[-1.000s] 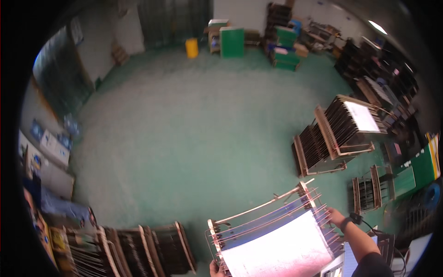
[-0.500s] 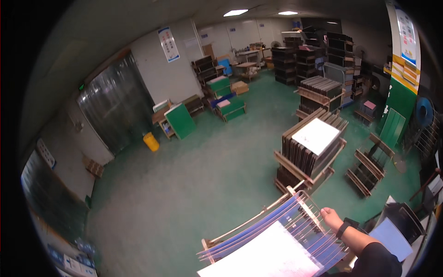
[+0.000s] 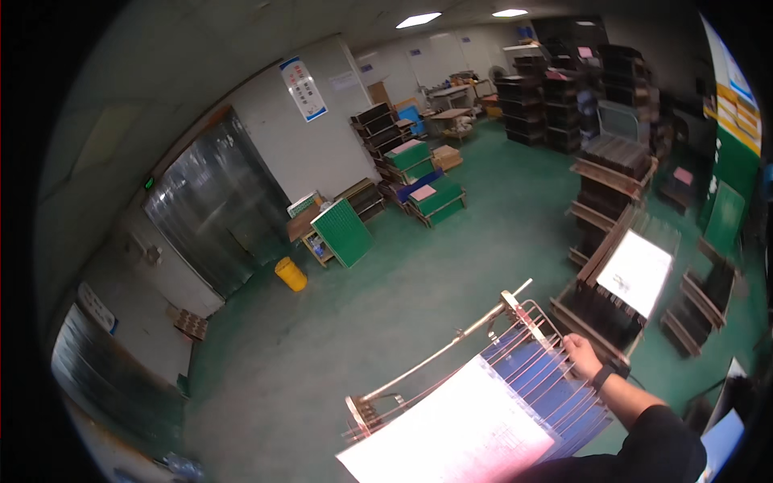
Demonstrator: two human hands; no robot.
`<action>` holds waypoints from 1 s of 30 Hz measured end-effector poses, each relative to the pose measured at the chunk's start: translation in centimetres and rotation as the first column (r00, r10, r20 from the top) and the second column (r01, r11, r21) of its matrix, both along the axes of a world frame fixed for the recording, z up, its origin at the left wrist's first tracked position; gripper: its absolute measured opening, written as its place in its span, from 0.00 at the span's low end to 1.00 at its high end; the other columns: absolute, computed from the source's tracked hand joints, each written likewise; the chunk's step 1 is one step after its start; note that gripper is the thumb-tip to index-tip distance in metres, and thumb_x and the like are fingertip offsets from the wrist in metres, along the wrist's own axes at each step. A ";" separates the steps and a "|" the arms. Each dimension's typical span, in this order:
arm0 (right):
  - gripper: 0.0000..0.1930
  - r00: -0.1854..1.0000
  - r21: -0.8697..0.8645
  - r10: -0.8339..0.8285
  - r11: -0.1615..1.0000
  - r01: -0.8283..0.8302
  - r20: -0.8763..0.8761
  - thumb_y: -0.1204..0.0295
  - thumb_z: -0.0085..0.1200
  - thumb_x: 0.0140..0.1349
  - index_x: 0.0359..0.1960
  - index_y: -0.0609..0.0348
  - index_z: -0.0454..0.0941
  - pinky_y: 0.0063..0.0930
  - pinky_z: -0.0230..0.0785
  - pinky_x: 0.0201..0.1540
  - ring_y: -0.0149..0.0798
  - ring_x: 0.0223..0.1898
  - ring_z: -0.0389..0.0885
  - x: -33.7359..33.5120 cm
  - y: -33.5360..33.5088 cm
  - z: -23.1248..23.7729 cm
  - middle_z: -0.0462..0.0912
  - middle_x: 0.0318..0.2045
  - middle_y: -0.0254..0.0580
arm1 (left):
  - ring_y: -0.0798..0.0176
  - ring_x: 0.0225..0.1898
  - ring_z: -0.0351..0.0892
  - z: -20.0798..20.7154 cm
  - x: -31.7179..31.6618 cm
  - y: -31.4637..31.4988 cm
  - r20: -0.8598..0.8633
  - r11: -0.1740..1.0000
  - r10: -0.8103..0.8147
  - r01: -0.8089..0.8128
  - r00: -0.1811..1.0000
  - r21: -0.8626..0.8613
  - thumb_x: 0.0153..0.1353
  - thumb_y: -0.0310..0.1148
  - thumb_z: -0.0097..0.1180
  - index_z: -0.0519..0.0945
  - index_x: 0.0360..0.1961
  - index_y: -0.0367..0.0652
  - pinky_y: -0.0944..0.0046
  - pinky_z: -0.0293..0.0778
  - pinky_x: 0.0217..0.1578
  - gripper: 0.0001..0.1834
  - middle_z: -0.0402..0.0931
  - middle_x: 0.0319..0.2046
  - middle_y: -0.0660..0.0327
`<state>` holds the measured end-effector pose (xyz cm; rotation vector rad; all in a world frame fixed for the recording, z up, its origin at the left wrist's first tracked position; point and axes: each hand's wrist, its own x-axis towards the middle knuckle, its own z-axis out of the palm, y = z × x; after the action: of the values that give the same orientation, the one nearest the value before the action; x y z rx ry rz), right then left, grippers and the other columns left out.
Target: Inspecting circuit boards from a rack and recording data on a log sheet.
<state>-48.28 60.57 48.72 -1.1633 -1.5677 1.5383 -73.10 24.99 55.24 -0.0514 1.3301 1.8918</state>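
My right hand (image 3: 580, 357), a dark band at its wrist, is closed on the right end of a metal rack (image 3: 483, 318) with copper-coloured wire rods. Inside the rack stand several blue panels (image 3: 515, 366), their lower parts hidden. Over the near side of the rack lies a large white printed sheet (image 3: 451, 427), whose lower end runs out of view. My left hand does not show.
Wooden-framed stacks of dark panels stand on the right, one topped by a white sheet (image 3: 634, 274). A smaller wooden rack (image 3: 700, 298) sits beyond. A yellow bucket (image 3: 291, 274) and a leaning green board (image 3: 342, 232) are on the far left, near a plastic strip curtain (image 3: 213, 193).
My view has swung left, so the surrounding stacks appear further right. The rack's far bar shows more fully, and the blue panels look less fanned. My right hand keeps its hold on the rack.
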 end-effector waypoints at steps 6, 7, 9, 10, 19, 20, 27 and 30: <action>0.16 0.987 0.018 -0.065 0.997 0.069 -0.149 0.60 0.44 0.66 0.27 0.59 0.70 0.20 0.61 0.28 0.23 0.25 0.64 -7.1 7.2 -1.1 0.68 0.21 0.26 | 0.58 0.48 0.70 0.2 -10.4 6.2 0.025 0.999 -0.038 0.038 0.999 0.001 0.64 0.39 0.44 0.62 0.59 0.44 0.59 0.69 0.48 0.23 0.70 0.46 0.58; 0.17 0.986 0.043 -0.065 0.996 0.072 -0.152 0.55 0.46 0.65 0.30 0.58 0.71 0.18 0.64 0.28 0.22 0.25 0.68 -7.6 9.4 -2.9 0.71 0.22 0.27 | 0.58 0.48 0.70 0.1 -12.3 7.6 0.028 0.999 -0.054 0.054 0.998 0.003 0.64 0.40 0.44 0.62 0.59 0.44 0.59 0.69 0.48 0.23 0.70 0.47 0.58; 0.18 0.988 0.042 -0.085 0.995 0.091 -0.126 0.55 0.46 0.65 0.29 0.58 0.71 0.17 0.62 0.27 0.21 0.25 0.67 -9.8 11.9 -3.0 0.70 0.21 0.26 | 0.58 0.48 0.70 -0.5 -15.5 10.9 0.030 0.998 -0.058 0.058 0.998 0.004 0.64 0.40 0.43 0.62 0.58 0.44 0.59 0.69 0.48 0.24 0.70 0.47 0.58; 0.16 0.983 0.038 -0.118 0.991 0.124 -0.139 0.59 0.44 0.66 0.27 0.59 0.69 0.19 0.60 0.28 0.22 0.25 0.63 -11.2 13.1 -3.1 0.67 0.21 0.25 | 0.58 0.48 0.70 -0.8 -16.9 12.5 0.036 0.998 -0.057 0.057 0.998 0.007 0.64 0.40 0.43 0.62 0.58 0.44 0.59 0.69 0.48 0.24 0.70 0.47 0.58; 0.02 0.955 0.002 -0.112 0.993 0.118 -0.275 0.73 0.47 0.58 0.32 0.53 0.70 0.14 0.58 0.28 0.20 0.27 0.66 -20.8 31.9 -2.6 0.68 0.25 0.21 | 0.58 0.49 0.69 -1.6 -29.7 27.9 0.050 1.000 -0.018 0.017 0.999 0.012 0.63 0.42 0.43 0.62 0.58 0.44 0.58 0.68 0.49 0.24 0.70 0.48 0.59; 0.04 0.944 0.015 -0.090 0.995 0.100 -0.316 0.77 0.46 0.55 0.32 0.55 0.70 0.15 0.59 0.29 0.20 0.27 0.67 -21.9 33.7 -1.9 0.68 0.25 0.22 | 0.58 0.49 0.69 -1.3 -30.8 29.5 0.047 1.000 -0.017 0.017 0.999 0.017 0.63 0.42 0.42 0.62 0.58 0.44 0.58 0.68 0.49 0.24 0.70 0.48 0.59; 0.15 0.962 0.029 -0.161 0.985 0.171 -0.218 0.60 0.45 0.67 0.25 0.55 0.67 0.17 0.50 0.25 0.19 0.24 0.55 -29.9 43.5 -0.7 0.61 0.21 0.20 | 0.58 0.49 0.69 -2.7 -38.9 40.0 0.078 0.998 -0.046 0.042 0.996 0.055 0.63 0.44 0.42 0.62 0.58 0.44 0.57 0.68 0.49 0.25 0.70 0.48 0.59; 0.15 0.961 0.087 -0.181 0.975 0.202 -0.207 0.59 0.46 0.66 0.25 0.55 0.67 0.16 0.50 0.25 0.19 0.24 0.55 -33.3 48.1 -2.0 0.61 0.22 0.20 | 0.58 0.50 0.69 -4.0 -43.8 45.5 0.101 0.994 -0.082 0.074 0.991 0.078 0.63 0.44 0.42 0.62 0.58 0.44 0.57 0.68 0.49 0.25 0.70 0.49 0.59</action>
<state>-81.55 108.66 46.70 -1.0350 -1.3473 1.3798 -116.89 70.53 51.20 -0.0590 1.1747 1.8452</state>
